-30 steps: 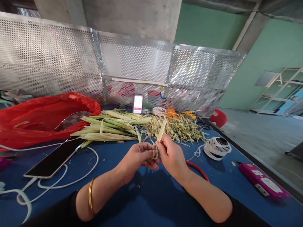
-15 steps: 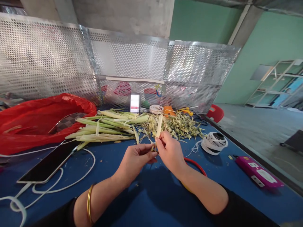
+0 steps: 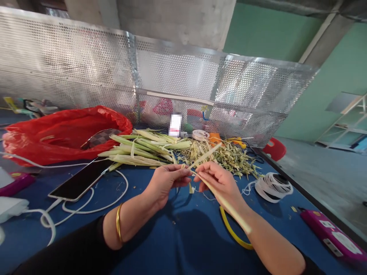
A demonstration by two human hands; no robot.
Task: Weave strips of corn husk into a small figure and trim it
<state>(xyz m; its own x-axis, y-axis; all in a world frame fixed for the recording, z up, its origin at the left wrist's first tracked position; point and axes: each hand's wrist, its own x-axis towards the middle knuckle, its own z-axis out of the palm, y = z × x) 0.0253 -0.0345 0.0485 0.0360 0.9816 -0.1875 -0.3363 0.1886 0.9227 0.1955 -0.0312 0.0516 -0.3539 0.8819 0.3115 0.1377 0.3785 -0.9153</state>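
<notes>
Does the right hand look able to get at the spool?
Probably yes: the spool stands to the right of the right hand, with only loose string showing between them. A pale strip crosses that hand in view, though, and might need moving first.

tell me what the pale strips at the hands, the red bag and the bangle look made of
Pale strips: probably dried husk or leaf, matte, flat and straw-coloured. Red bag: likely thin plastic film, glossy and crinkled. Bangle: seemingly polished metal, gold-coloured with bright highlights; solid or plated, unclear.
</notes>
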